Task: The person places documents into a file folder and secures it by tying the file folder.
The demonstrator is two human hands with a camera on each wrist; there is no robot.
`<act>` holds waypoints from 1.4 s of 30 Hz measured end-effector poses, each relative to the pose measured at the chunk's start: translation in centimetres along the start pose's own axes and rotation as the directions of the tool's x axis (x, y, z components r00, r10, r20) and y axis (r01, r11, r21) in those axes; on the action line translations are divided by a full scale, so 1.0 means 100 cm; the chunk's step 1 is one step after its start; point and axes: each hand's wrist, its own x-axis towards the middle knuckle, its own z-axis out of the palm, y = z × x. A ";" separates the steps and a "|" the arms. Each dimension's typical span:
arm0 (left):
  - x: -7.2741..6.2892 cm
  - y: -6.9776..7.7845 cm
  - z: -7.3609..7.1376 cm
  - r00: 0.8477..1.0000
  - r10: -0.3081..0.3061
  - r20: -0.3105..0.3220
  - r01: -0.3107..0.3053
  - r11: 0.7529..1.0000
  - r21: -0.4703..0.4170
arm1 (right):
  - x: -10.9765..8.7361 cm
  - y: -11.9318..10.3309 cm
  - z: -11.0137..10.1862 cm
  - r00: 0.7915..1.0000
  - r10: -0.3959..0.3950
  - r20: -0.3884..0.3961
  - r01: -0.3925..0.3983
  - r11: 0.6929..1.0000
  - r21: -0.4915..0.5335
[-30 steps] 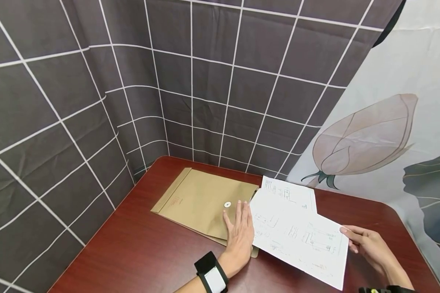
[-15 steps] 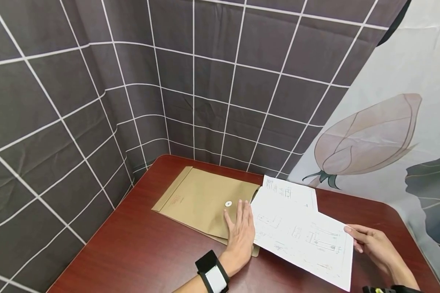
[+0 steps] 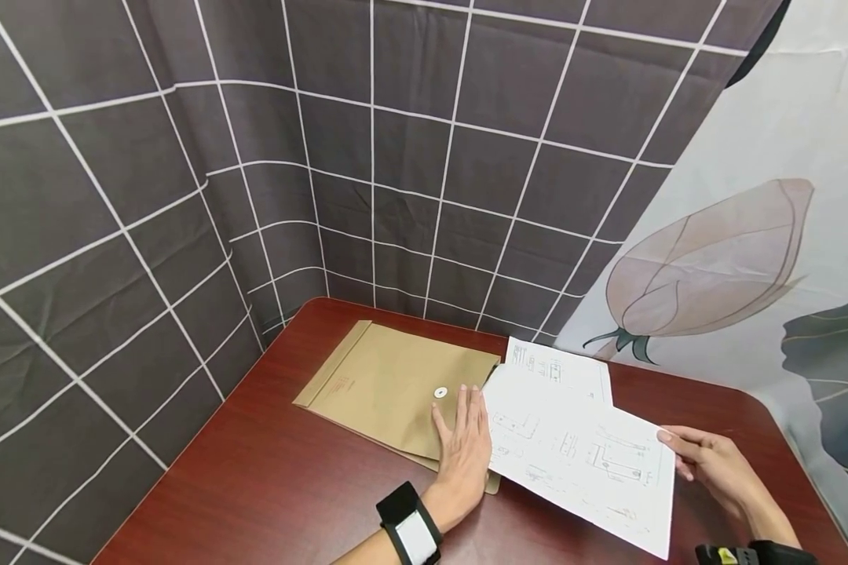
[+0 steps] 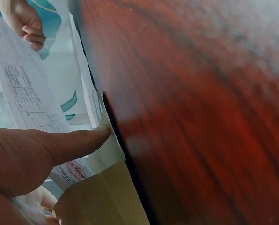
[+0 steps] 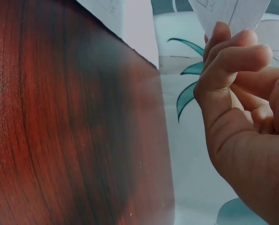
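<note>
A tan paper envelope (image 3: 389, 384) with a round white button lies flat on the table, its opening to the right. My left hand (image 3: 461, 455) rests on its right part, fingers extended. In the left wrist view the left thumb (image 4: 78, 145) touches paper near the envelope's edge (image 4: 106, 199). A white sheet (image 3: 579, 455) with printed diagrams extends from beside my left hand. My right hand (image 3: 714, 467) pinches its right edge between thumb and fingers, keeping that side raised. The right wrist view shows the right hand (image 5: 242, 98) gripping a paper corner (image 5: 228, 11).
Another printed sheet (image 3: 561, 367) lies on the table behind the raised one, partly covered by it. The dark red table (image 3: 268, 486) ends against a grey grid curtain (image 3: 410, 173) and a white cloth (image 3: 742, 141) with a flower print.
My right hand with the sheet shifted slightly right, then slightly back left. The left hand and the envelope have stayed in place.
</note>
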 end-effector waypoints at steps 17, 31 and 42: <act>0.001 0.000 -0.003 1.000 -0.009 -0.026 0.009 1.000 -0.004 | 0.001 0.002 0.002 1.000 0.006 -0.008 -0.006 0.998 -0.060; 0.003 -0.002 -0.003 0.999 -0.015 -0.031 0.015 1.000 -0.004 | -0.002 -0.001 0.001 0.999 -0.039 -0.015 0.038 0.998 -0.056; 0.001 -0.001 -0.004 0.999 -0.021 -0.025 0.021 1.000 -0.011 | -0.005 0.001 0.002 0.999 -0.036 -0.024 0.035 0.999 -0.023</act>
